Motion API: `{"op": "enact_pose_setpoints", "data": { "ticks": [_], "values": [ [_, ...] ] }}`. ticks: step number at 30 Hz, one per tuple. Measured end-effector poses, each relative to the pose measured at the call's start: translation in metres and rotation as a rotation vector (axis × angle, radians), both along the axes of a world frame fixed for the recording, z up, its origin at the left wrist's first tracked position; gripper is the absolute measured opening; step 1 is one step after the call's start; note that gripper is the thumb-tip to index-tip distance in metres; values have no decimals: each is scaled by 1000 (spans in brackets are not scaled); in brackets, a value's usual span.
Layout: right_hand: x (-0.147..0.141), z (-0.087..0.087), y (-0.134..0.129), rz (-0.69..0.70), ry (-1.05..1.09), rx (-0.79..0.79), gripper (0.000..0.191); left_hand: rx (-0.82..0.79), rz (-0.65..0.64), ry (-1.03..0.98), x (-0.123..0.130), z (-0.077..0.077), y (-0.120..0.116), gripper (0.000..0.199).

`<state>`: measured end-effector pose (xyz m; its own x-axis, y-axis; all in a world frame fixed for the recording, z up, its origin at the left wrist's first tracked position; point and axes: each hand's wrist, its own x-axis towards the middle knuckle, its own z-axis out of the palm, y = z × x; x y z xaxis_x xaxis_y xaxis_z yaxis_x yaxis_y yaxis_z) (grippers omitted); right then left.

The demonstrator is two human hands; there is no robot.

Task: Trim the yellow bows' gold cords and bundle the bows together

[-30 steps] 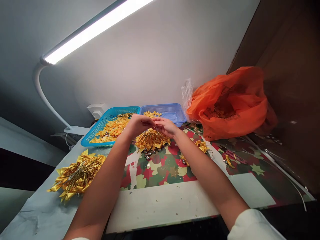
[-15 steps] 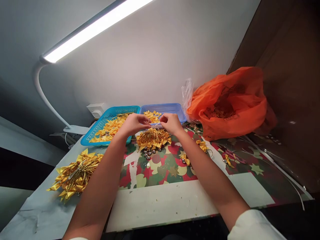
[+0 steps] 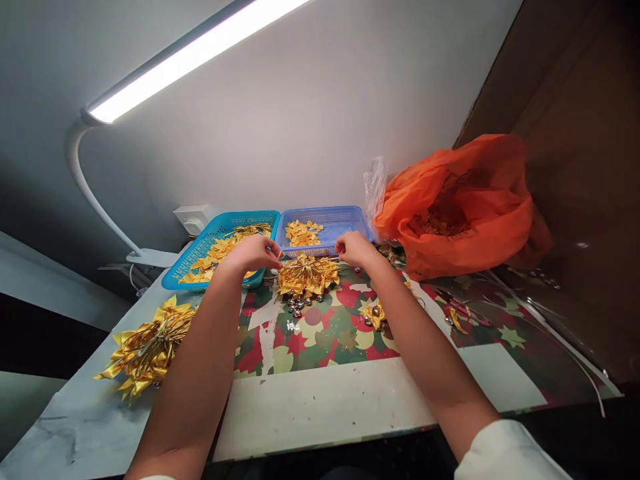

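My left hand [image 3: 256, 254] is pinched closed above the right edge of the teal basket [image 3: 187, 287], a sliver of something thin and pale [image 3: 281, 254] at its fingertips. Across from it, my right hand [image 3: 356, 249] has its fingers pressed together in front of the blue basket [image 3: 367, 233]; what they hold, if anything, is too small to make out. Below and between the hands lies a bunch of gold ribbon bows [image 3: 309, 275] with gold wire stems gathered in its centre. Small silver bells [image 3: 299, 305] hang at its near side.
Loose gold bows [image 3: 303, 233] lie in the blue basket. A larger bow bundle [image 3: 150, 347] rests at the left. Further right are single bows with bells [image 3: 374, 315], scissors [image 3: 477, 315] and an orange bag [image 3: 460, 247]. A white lamp [image 3: 200, 63] reaches overhead.
My hands have moved apart, the left one toward the left and the right one toward the right. More of the bow bunch and the blue basket now shows between them.
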<state>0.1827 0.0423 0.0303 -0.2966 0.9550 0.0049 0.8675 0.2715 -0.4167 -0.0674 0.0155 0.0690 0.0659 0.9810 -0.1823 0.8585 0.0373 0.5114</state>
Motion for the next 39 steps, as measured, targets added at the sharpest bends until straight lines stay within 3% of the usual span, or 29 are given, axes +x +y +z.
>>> {"op": "enact_pose_setpoints", "data": {
  "ticks": [12,16,23,39],
  "values": [
    [-7,3,-3,62,-49,-41,17,-104,-113,11,0,-7,1,20],
    [1,7,-2,25,-66,-37,18,-53,-120,70,-4,-7,3,14],
    [18,20,-5,-61,-149,-77,10,7,-108,142,-11,7,-4,9],
    [15,23,-10,-84,-161,-94,12,51,-92,110,-18,9,-5,13]
  ]
}}
